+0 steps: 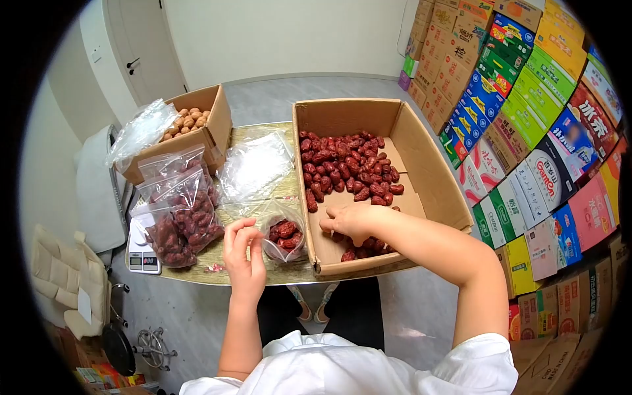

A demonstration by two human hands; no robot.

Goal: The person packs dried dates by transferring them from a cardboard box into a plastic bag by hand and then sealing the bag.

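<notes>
My right hand is palm down inside a large cardboard box, just over some dried red dates near its front. Its fingers bend downward, apart from the thumb, and the fingertips are partly hidden. A bigger pile of red dates lies towards the back of the box. My left hand is raised at the table's front edge, fingers loosely bent and apart, holding nothing. Just right of it, a clear plastic bag stands with its mouth up and red dates inside.
Filled zip bags of dates stand at the left by a white digital scale. Behind them is a box of walnuts with plastic bags on its edge. Clear bags lie mid-table. Stacked cartons line the right wall.
</notes>
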